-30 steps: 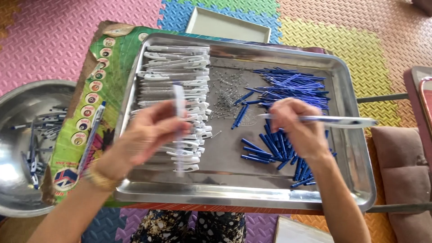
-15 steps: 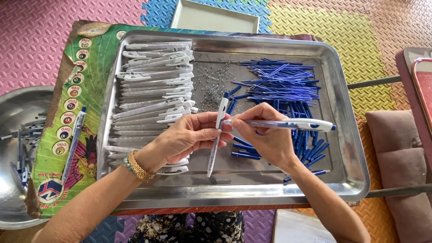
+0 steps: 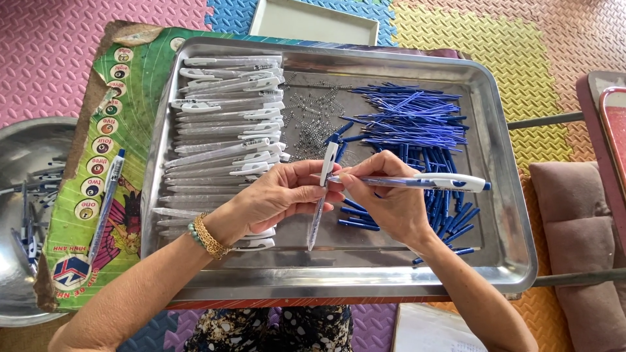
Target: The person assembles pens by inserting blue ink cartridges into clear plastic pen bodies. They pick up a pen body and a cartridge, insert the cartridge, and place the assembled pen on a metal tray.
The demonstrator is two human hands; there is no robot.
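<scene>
- While both hands meet over the middle of the steel tray [image 3: 502, 215], the left hand [image 3: 280, 195] has its fingers curled round a slim clear pen barrel [image 3: 321, 195] with a white clip and blue tip, held nearly upright with its point down toward the tray floor.
- The right hand [image 3: 385, 202] is closed in a pinch on a second pen [image 3: 424, 182], which lies almost level; its white clip end with a blue button sticks out to the right, and its other end meets the upright barrel at the fingertips.
- A gold and green beaded bracelet [image 3: 207, 236] sits on the left wrist.
- To the left in the tray, a stack of clear barrels with white clips [image 3: 222, 124] lies in rows.
- To the right, a heap of thin blue refills [image 3: 411, 120] spreads out, some running under the right hand.
- Between the two piles is a scatter of tiny metal springs [image 3: 313, 120].
- The tray rests on a green printed board [image 3: 124, 117] with a column of round numbered ball pictures down its left edge and a red, white and blue emblem at the lower corner.
- A finished pen [image 3: 107, 202] lies on that board, just beside the tray.
- Far left, a round steel bowl [image 3: 19, 156] holds a few more pens.
- A pale rectangular tray [image 3: 313, 23] sits above, on coloured foam floor tiles [image 3: 52, 45].
</scene>
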